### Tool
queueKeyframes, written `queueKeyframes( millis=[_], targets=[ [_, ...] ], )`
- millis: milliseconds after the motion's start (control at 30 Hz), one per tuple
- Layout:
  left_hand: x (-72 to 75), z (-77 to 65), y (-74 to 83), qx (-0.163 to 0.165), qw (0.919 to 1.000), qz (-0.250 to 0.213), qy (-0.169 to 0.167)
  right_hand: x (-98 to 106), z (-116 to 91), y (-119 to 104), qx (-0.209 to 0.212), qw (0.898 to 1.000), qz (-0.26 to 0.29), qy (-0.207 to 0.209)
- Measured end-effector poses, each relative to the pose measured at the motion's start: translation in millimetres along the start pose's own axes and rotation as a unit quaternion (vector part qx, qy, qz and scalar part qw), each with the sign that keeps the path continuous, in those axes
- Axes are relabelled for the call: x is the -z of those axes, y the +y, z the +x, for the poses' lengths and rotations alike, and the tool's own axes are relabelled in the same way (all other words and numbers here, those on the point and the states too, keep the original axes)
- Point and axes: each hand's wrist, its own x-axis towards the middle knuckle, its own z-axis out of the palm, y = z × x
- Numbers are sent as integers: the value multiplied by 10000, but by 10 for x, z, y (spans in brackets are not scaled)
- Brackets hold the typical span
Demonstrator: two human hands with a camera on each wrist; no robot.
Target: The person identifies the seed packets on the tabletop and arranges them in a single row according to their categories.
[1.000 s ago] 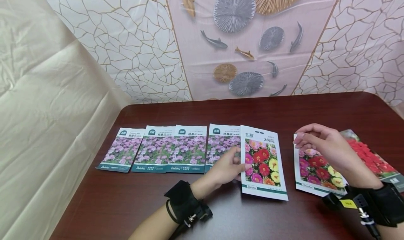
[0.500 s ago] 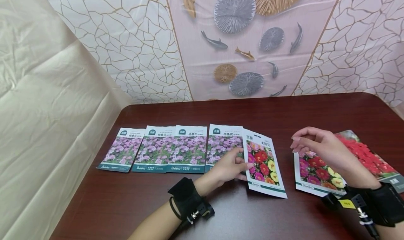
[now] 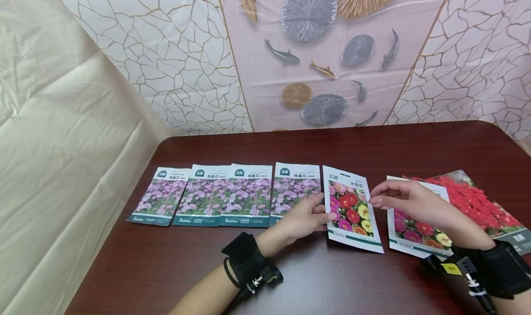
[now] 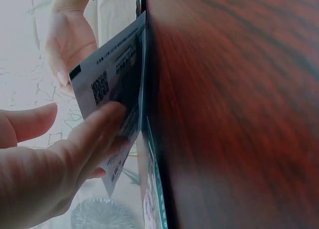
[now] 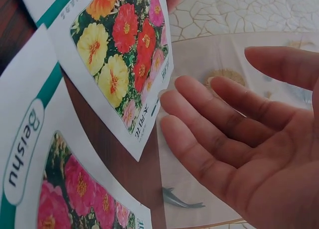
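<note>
In the head view my left hand [image 3: 304, 218] is at the left edge of a sun-flower seed packet [image 3: 351, 209] with red, pink and yellow blooms. The packet stands tilted, its lower edge close to the table. From the left wrist view, the fingers [image 4: 102, 121] lie extended against the packet's printed back [image 4: 102, 84], and the thumb [image 4: 37, 121] stands apart from it. My right hand [image 3: 419, 207] hovers near the packet's right edge, its fingers [image 5: 214, 124] loosely extended with nothing held. Beneath it lies a second, matching packet [image 3: 415, 248], partly covered by the hand.
Several purple-flower seed packets [image 3: 244, 197] lie in a row on the left of the dark wooden table [image 3: 249, 149], some overlapping. A red-flower packet [image 3: 477, 200] lies at the right, under the edge of the matching packet. A patterned cloth [image 3: 265, 103] hangs behind the table.
The tilted packet has shifted slightly right, uncovering more of the rightmost purple packet. My left hand moved a little right with it; my right hand moved left toward its edge.
</note>
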Motion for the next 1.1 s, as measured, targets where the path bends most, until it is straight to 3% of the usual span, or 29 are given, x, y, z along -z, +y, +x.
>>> queueKeyframes(
  millis=[233, 567, 733, 867, 1100],
  targets=[
    [-7, -44, 48, -174, 9948, 1004, -26, -16, 2, -3, -132, 9996, -255, -85],
    [-33, -103, 81, -233, 9820, 1867, -148, -32, 10, 26, -123, 9980, -625, -61],
    [-10, -142, 73, -442, 9732, 2239, -270, -12, 18, 36, -138, 9954, -792, -514],
    [-16, -204, 67, -748, 9563, 2774, -547, -14, 13, 41, -3, 9893, -1032, -1032],
    [-62, -329, 91, -1024, 9098, 3909, -943, -50, -8, 53, 414, 9778, -1492, -1408]
  ],
)
